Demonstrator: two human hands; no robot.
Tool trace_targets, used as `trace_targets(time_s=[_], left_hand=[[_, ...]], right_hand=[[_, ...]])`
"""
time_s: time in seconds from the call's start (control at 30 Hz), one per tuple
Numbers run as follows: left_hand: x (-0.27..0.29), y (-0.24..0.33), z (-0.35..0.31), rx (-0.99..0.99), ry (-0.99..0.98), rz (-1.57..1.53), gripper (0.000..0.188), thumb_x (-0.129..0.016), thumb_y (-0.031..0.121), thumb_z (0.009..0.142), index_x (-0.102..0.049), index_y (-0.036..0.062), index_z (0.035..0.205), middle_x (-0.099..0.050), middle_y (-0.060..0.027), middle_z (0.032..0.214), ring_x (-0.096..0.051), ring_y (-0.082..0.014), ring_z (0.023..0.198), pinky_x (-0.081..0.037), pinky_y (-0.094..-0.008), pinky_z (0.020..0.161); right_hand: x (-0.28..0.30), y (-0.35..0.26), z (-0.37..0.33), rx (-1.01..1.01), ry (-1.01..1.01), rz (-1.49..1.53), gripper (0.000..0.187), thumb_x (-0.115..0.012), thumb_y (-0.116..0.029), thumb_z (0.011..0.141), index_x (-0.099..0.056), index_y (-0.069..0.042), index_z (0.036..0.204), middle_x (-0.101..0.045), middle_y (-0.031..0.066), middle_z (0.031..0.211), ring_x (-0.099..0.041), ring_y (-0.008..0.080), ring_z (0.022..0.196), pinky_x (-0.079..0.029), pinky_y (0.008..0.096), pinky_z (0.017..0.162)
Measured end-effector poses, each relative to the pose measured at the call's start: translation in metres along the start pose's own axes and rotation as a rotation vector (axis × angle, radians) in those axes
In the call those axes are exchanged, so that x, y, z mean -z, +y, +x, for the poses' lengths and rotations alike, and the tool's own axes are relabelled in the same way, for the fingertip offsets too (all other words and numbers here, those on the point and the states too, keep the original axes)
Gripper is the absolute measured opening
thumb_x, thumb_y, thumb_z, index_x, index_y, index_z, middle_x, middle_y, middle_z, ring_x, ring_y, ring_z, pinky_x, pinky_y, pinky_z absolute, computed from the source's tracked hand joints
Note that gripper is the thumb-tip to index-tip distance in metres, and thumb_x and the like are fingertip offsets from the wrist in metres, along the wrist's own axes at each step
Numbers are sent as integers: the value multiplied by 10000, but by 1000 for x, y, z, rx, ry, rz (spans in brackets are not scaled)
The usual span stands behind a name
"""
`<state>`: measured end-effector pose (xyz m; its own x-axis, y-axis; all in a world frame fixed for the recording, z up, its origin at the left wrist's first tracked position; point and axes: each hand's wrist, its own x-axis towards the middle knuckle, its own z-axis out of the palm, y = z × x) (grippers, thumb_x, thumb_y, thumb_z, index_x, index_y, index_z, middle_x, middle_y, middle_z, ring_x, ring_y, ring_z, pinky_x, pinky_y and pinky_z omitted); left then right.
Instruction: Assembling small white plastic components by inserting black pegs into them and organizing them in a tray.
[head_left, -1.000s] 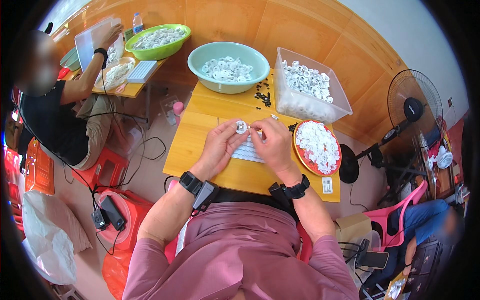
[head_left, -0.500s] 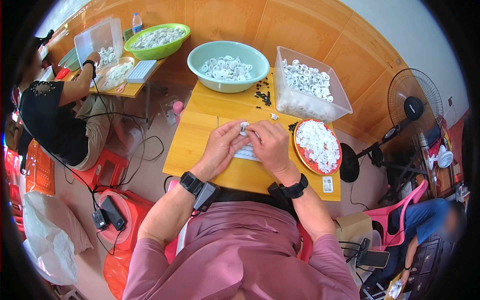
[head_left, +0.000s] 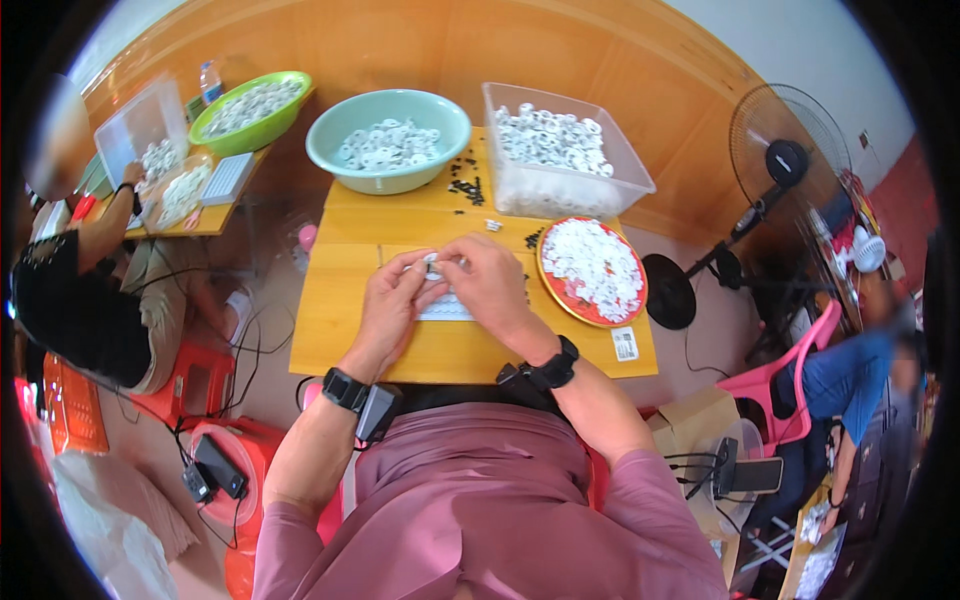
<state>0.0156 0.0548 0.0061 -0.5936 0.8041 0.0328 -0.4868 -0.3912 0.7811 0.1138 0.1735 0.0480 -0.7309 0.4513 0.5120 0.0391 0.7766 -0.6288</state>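
Observation:
Above the wooden table (head_left: 335,325), my left hand (head_left: 388,305) pinches a small round white plastic part (head_left: 432,263) between thumb and fingertips. My right hand (head_left: 488,285) meets it from the other side, its closed fingertips pressed to the same part. Whether those fingers also hold a smaller piece cannot be made out. Under both hands lies a white tray with a scalloped edge (head_left: 445,310), partly covered by them. Beside my right hand stands a red-rimmed plate (head_left: 546,272) heaped with small white pieces.
Behind are a pale green basin (head_left: 330,168) and a clear plastic bin (head_left: 640,187), both holding round white parts. Small black pieces (head_left: 466,190) lie scattered between them. A standing fan (head_left: 787,162) is at right. One co-worker (head_left: 80,300) sits left, another (head_left: 845,385) right.
The whole view has swung, so the table and basins appear farther left. My hands stay together on the small white part. The co-worker at right shows more fully.

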Motion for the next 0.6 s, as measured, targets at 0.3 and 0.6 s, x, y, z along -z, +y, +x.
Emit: trace_targets(time_s=[0.3,0.6], left_hand=[[-6,4,-1,84,-49,-13,246,-520,104,1028,-581,-30,1224,-680,-124,1114,-705,-190,973,-586,-283,869],[-9,11,-4,74,95,164,210,-587,45,967,-592,-62,1148,-700,-194,1073,-717,-206,895,-593,-260,796]], right_hand=[[8,15,5,-250,-99,284,217,-738,-196,797,-677,-10,890,-718,123,807,-676,264,692,-525,362,655],[126,56,25,-251,-295,-674,159,-578,-108,787,-691,3,793,-687,215,829,-669,413,804,-513,508,738]])
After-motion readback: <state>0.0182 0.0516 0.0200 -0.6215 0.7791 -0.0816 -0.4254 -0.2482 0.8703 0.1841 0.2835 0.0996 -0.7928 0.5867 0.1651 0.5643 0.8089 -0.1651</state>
